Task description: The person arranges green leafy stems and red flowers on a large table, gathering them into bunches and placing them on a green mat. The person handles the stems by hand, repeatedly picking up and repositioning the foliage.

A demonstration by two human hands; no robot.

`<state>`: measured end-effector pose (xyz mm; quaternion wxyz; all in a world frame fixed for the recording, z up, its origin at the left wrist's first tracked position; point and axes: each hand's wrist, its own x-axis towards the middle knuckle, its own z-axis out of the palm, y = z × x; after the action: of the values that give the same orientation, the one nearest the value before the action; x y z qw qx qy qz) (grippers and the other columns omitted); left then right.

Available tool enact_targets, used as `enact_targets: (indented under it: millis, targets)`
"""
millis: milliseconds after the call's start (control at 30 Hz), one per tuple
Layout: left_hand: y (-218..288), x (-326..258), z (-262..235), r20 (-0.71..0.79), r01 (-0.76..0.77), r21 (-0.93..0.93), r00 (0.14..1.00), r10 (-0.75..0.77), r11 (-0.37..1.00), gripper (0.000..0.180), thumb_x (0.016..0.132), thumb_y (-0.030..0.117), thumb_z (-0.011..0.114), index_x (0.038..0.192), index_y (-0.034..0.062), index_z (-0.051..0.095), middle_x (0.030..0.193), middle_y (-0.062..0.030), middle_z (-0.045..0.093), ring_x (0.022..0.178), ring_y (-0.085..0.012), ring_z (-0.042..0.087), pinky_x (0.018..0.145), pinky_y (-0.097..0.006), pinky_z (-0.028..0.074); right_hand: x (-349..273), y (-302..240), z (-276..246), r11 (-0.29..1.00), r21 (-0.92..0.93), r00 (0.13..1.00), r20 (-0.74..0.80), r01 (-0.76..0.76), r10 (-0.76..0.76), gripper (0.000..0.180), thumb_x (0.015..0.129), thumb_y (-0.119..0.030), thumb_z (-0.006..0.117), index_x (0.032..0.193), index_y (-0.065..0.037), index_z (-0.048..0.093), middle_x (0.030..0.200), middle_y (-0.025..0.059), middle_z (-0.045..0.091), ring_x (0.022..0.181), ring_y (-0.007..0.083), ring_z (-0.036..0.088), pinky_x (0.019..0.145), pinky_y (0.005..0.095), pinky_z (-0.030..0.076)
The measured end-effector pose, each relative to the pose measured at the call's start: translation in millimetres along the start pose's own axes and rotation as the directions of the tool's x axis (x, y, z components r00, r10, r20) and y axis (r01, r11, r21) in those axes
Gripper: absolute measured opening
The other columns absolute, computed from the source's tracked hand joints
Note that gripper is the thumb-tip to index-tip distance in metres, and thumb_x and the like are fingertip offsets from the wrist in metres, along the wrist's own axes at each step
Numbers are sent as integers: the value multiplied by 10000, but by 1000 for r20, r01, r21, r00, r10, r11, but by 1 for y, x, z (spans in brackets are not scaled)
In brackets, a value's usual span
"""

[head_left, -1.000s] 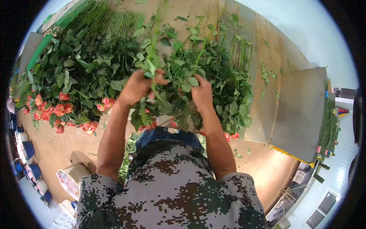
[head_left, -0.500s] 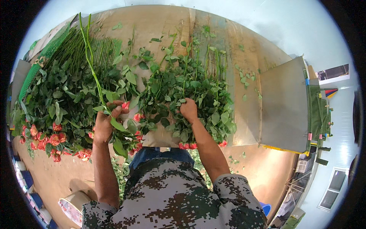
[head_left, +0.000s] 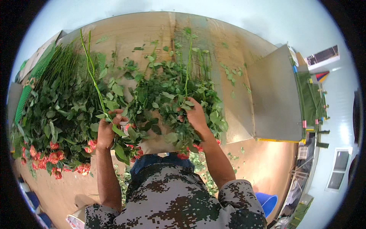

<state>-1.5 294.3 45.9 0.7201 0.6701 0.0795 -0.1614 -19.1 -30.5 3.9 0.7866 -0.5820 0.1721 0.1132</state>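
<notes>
My left hand (head_left: 107, 131) is closed round a few long green rose stems (head_left: 92, 74). Their bare ends point up and away, and coral-red blooms (head_left: 136, 152) hang below the fist, near the table's front edge. At the right-hand heap of leafy roses (head_left: 167, 82), my right hand (head_left: 196, 116) grips a single rose stem (head_left: 188, 63), its fingers partly hidden by leaves. Farther left lies a thick pile of roses (head_left: 65, 101), stems away from me and red blooms (head_left: 53, 156) at the near edge.
Green mesh (head_left: 36, 76) borders the left pile on the brown table (head_left: 145, 28). A grey panel (head_left: 272, 99) stands at the table's right end, loose leaves (head_left: 230, 74) beside it. Below are a blue tub (head_left: 267, 202), a pale bucket (head_left: 74, 219) and fallen leaves on the floor.
My right hand has drawn back slightly toward me, and a rose stem now stands out in its grip. The left hand still holds its stems. The whole view has shifted a little.
</notes>
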Motion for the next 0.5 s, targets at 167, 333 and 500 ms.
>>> enact_targets:
  millis: [167, 333, 500]
  targets:
    - [-2, 7, 25, 41, 57, -14, 998, -57, 998, 352, 889, 253, 634, 1139, 16, 561, 845, -80, 659, 646, -109, 603, 500, -228, 426, -40, -35, -49, 997, 12, 976, -205, 73, -69, 310, 920, 20, 456, 1224, -20, 502, 898, 109, 637, 593, 162, 591, 467, 304, 450]
    - [-4, 8, 34, 42, 17, 79, 999, -20, 997, 354, 892, 275, 611, 1145, 31, 565, 850, -58, 656, 559, -73, 524, 452, -215, 357, -20, -22, -90, 970, -241, 951, -300, -7, -68, 312, 892, 45, 447, 1186, -10, 536, 939, 97, 639, 665, 171, 598, 475, 312, 459]
    - [9, 4, 45, 15, 28, 78, 999, -29, 997, 369, 887, 267, 619, 1155, 20, 566, 820, -43, 663, 501, -40, 413, 453, -216, 305, 35, 48, -129, 708, -679, 923, -371, -195, -102, 318, 869, -84, 505, 1176, -46, 580, 922, 175, 649, 737, 319, 599, 652, 416, 494]
